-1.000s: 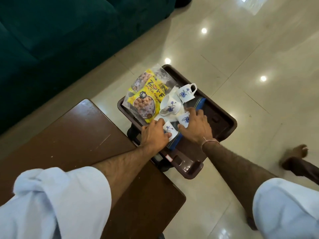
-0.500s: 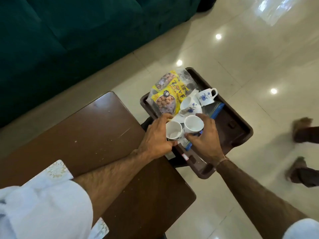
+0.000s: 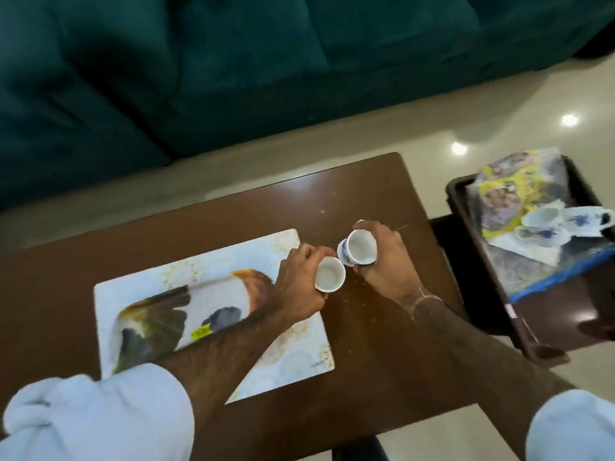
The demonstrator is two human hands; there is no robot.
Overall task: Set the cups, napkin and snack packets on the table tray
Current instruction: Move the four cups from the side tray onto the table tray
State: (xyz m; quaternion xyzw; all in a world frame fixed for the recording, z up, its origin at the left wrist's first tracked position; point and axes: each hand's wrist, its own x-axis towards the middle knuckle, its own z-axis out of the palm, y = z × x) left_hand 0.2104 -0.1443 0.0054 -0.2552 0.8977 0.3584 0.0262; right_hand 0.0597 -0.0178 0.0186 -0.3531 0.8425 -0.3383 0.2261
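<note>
My left hand (image 3: 296, 287) grips a small white cup (image 3: 330, 278) above the right edge of the white bird-print table tray (image 3: 139, 281). Just right of it, my right hand (image 3: 386, 264) holds a second white cup with a blue flower (image 3: 359, 251) over the bare brown table (image 3: 366, 344). On the dark brown serving tray (image 3: 519, 314) at the right lie two more flowered cups (image 3: 545, 221), a white napkin (image 3: 529, 247) under them, and yellow snack packets (image 3: 512, 191).
A dark green sofa (image 3: 233, 68) runs along the far side of the table. Glossy cream floor tiles (image 3: 499, 104) show at the upper right. A blue-edged clear bag (image 3: 545, 277) lies in the serving tray. My white sleeves fill the bottom corners.
Both hands lifted a cup each off the serving tray and carried them left over the table. The view swung left, so the bird-print tray came into sight.
</note>
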